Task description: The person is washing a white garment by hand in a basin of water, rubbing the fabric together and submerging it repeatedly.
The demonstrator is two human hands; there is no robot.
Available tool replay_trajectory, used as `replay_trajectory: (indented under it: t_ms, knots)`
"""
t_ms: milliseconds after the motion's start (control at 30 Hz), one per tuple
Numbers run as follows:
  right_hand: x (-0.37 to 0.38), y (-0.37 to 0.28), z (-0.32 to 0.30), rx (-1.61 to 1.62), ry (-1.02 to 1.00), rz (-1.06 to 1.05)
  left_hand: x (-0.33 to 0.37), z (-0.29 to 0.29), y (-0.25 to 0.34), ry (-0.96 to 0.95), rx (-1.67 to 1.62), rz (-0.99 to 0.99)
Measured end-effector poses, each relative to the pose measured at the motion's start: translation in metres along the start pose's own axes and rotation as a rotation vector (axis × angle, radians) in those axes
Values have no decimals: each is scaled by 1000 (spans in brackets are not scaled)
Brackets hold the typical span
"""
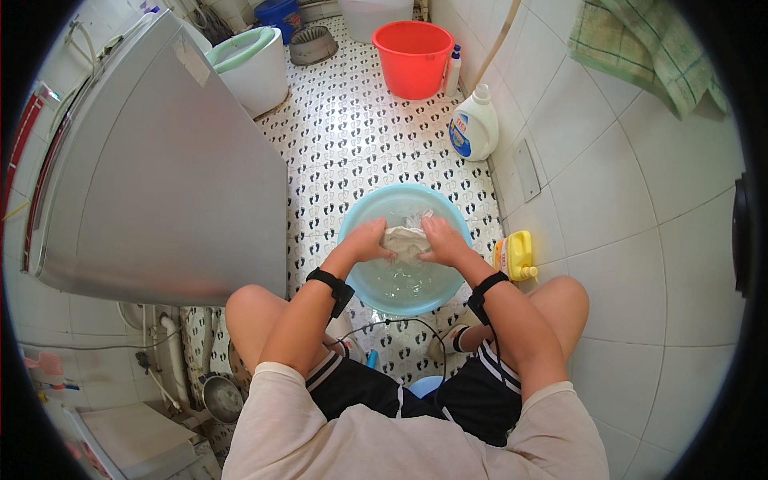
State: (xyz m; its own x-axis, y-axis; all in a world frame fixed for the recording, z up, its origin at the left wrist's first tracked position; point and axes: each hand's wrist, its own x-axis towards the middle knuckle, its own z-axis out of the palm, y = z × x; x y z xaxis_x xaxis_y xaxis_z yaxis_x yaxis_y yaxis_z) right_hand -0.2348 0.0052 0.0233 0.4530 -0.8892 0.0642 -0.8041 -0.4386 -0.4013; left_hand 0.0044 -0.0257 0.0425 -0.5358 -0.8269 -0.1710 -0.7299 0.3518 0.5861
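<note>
A light-blue basin (358, 290) with water in it sits on the floor between my knees. Over the water, my left hand (367, 241) and my right hand (445, 242) each grip one side of a wet, off-white cloth (405, 241), which sags between them. The fingers of both hands are closed on its edges. Some whitish fabric or suds shows just beyond the cloth, too blurred to tell which. Small ripples and bubbles lie on the water nearer to me.
To the right stand a yellow bottle (518, 254) and a white detergent jug (475, 126) along the tiled wall. Farther off are a red bucket (413, 68) and a white pump bottle (454, 74). A large grey appliance (172, 176) fills the left side. A black cable (416, 321) hangs near my legs.
</note>
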Motion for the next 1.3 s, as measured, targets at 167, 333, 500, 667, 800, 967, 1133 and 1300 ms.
replay_trajectory:
  t_ms: [167,333,500,667,800,967,1133,1300]
  knots:
    - [3,0,1,74,-250,95,4,6,-11,-318,36,-135]
    - [2,2,5,46,-191,198,-5,29,-18,-154,193,-87]
    - [4,-3,27,-79,-239,230,-4,51,-21,-182,282,-222]
    - [14,-6,36,-113,-349,230,-1,63,-14,-189,157,-290]
    - [22,-9,50,-23,-420,234,5,77,-21,-116,131,-273]
    - [34,-7,67,-32,-478,231,16,95,-30,44,210,-254]
    - [30,-4,81,-26,-201,151,27,110,-27,71,119,-259]
    - [39,-4,82,15,-278,189,32,121,-42,77,147,-207]
